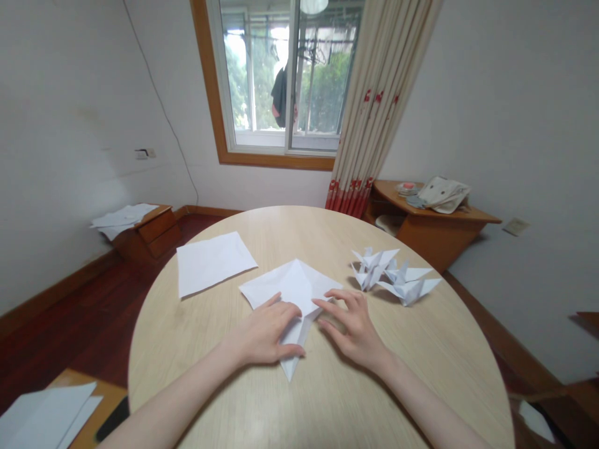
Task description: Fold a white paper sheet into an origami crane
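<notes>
A partly folded sheet of white paper (299, 284) lies on the round wooden table in front of me, with a point toward the far side, a wide flap on either side and a narrow tip toward me. My left hand (271, 327) rests on its lower left part, fingers apart and the thumb across the narrow tip. At the right flap's lower edge, my right hand (350, 324) touches the paper with spread, slightly bent fingers. Parts of the folds are hidden under both hands.
A flat white sheet (215, 265) lies at the table's left. Several folded paper cranes (393, 274) stand on the right. More paper (47, 418) sits on a surface at lower left and on a small cabinet (159, 231). A bag (444, 193) rests on the corner desk.
</notes>
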`<state>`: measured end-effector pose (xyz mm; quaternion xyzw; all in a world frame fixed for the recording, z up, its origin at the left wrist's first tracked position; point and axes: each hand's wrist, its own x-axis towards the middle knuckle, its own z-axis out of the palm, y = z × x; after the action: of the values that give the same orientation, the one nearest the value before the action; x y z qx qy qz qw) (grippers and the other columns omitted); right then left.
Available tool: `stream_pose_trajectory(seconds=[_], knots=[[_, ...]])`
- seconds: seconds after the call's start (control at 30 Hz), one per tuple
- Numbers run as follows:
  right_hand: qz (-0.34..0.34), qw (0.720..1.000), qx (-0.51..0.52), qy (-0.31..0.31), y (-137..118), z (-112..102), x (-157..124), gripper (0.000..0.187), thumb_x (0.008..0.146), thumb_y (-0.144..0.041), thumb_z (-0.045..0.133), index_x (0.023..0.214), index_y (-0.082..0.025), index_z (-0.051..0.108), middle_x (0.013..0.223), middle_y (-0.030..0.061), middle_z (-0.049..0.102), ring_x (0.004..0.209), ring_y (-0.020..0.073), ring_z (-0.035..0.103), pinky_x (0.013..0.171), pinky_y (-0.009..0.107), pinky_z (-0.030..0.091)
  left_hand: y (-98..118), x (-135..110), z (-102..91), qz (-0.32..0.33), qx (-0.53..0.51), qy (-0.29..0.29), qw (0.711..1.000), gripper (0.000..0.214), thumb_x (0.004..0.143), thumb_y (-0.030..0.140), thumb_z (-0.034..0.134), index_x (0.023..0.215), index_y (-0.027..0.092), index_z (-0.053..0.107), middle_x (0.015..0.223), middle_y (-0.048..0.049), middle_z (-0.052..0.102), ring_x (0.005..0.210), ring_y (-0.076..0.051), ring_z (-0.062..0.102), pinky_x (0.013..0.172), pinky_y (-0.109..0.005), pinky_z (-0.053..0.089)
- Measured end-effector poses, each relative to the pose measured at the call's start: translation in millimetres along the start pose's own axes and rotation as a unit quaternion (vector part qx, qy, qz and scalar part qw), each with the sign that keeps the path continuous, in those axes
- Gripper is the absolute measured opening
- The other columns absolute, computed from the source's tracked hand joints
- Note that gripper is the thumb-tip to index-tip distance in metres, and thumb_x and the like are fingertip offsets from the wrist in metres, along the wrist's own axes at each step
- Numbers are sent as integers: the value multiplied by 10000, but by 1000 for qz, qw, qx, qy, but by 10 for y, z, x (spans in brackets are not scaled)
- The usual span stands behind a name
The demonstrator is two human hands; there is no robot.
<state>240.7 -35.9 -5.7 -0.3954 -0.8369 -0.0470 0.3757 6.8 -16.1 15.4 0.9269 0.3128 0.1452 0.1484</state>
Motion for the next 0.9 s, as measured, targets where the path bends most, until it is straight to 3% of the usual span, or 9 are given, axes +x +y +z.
stream_pose_trajectory(seconds=[0.17,0.3,0.43,0.67,0.9], knots=[[-2,998,-57,-25,3,-1,7,198,876,-197,570,1041,-269,652,1104,58,617,1036,266,471,893,441,281,-6,9,45,34,-6,-13,999,538,810,542,643,1172,163,522,1181,-113,624,1131,-271,571,1138,-442,223],[4,997,-54,-51,-7,-36,38,59,880,-217,584,889,-228,641,961,32,678,984,242,513,877,418,252,6,17,39,20,-23,-30,999,564,799,532,660,1198,153,539,1179,-123,628,1137,-297,565,1066,-428,348],[7,995,-38,-91,6,-84,65,120,918,-243,541,825,-207,608,891,28,692,913,210,564,866,412,259,25,5,4,11,-41,-42,998,570,810,543,641,1235,176,539,1215,-123,614,1120,-298,576,946,-392,454],[25,988,56,-144,139,-41,49,253,973,-339,448,955,-217,668,960,63,709,903,208,600,810,364,422,-4,-5,17,27,-54,-36,998,651,783,612,631,1284,207,543,1294,-123,580,1185,-300,541,993,-410,417],[58,983,75,-157,168,-20,48,325,988,-368,399,902,-220,676,905,58,704,876,214,611,801,367,464,-40,-11,15,59,-64,-11,996,840,726,795,499,1285,170,549,1241,-159,615,1125,-325,582,956,-432,434]])
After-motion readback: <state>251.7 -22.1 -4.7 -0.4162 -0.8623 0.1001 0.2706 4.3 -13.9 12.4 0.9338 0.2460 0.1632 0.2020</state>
